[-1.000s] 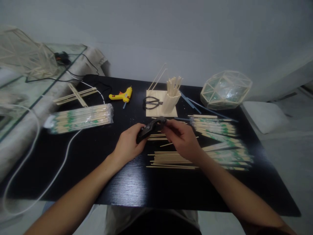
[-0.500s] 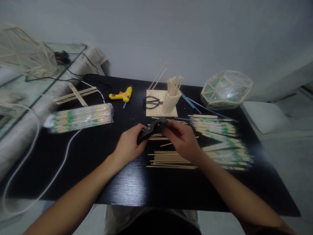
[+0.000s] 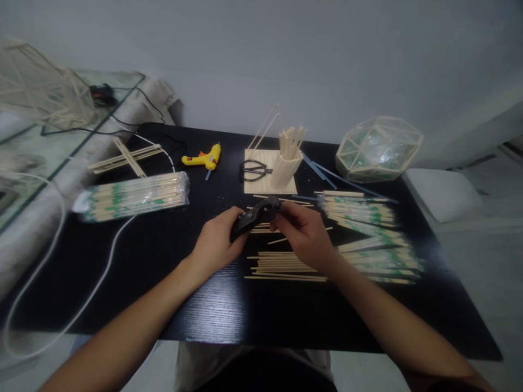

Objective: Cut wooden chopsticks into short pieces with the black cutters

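Over the middle of the table, my left hand is closed around the handle of a black plier-like hand tool. My right hand has its fingers pinched together at the tool's curved right end. Whether those fingers grip the tool itself or something small at its head is hidden. Beneath and just beyond the hands lie loose thin wooden sticks. Black-handled scissors rest on a square wooden board, beside an upright holder made of sticks and filled with more sticks.
A yellow glue gun lies at the back left, near a wrapped stick bundle and crossed sticks. Opened stick packs are at the right. A faceted stick-framed form stands behind. A white cable loops on the left.
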The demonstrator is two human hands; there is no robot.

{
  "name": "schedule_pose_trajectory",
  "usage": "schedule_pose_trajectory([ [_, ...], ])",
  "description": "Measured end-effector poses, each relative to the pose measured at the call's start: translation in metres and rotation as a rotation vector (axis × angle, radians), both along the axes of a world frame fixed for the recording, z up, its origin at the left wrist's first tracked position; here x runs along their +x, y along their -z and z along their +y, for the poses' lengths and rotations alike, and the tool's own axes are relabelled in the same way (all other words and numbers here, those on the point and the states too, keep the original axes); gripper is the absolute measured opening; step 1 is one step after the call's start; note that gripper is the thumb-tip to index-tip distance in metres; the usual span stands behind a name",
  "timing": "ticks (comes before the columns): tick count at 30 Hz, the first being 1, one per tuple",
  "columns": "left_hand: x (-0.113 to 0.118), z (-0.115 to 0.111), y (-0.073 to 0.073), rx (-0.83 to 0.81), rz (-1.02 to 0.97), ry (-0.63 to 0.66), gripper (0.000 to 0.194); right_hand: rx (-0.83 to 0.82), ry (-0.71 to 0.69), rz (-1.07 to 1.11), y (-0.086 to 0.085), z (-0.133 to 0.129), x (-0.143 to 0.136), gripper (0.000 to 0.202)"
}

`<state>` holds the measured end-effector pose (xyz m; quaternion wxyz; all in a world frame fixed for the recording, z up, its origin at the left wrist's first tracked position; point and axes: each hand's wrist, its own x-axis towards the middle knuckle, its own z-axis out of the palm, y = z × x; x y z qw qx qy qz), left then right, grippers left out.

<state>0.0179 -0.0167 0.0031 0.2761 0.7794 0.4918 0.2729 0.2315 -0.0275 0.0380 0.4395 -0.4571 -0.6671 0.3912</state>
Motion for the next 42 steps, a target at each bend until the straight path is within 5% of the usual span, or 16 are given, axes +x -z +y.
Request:
schedule_pose_trajectory([
  [29, 0.003, -0.001, -0.003, -0.057, 0.099, -0.029, 0.016, 0.0, 0.017, -0.047, -0.002, 0.0, -0.002, 0.024],
  [42, 0.001, 0.0, 0.003, 0.003, 0.056, -0.051, 0.005, -0.009, 0.059, 0.015, 0.013, -0.003, -0.003, 0.01],
])
